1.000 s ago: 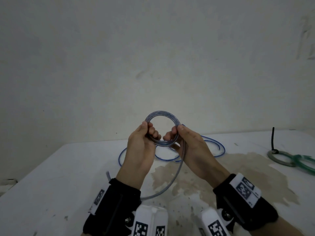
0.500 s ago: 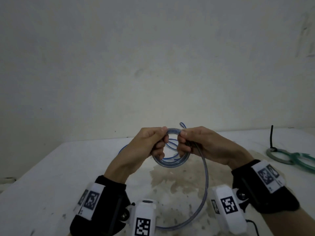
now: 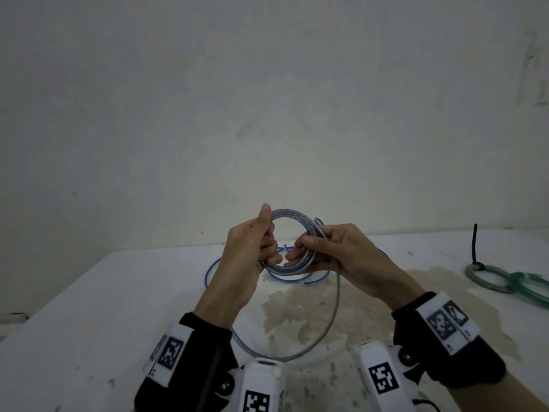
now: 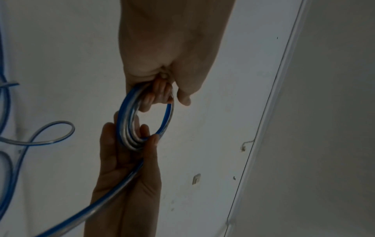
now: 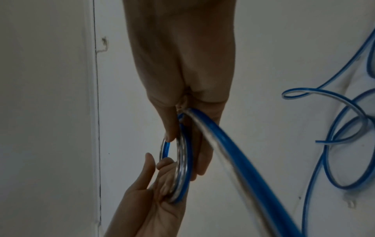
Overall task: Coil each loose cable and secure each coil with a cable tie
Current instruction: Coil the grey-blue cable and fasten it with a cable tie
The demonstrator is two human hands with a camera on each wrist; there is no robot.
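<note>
Head view shows both hands holding a small coil (image 3: 289, 242) of blue cable up above the tabletop (image 3: 89, 307). The left hand (image 3: 246, 257) has its fingers curled round the coil's left side, thumb up. The right hand (image 3: 347, 257) pinches the right side. A loose cable tail (image 3: 332, 316) hangs down to the tabletop. A green coil (image 3: 487, 278) lies far right.
</note>
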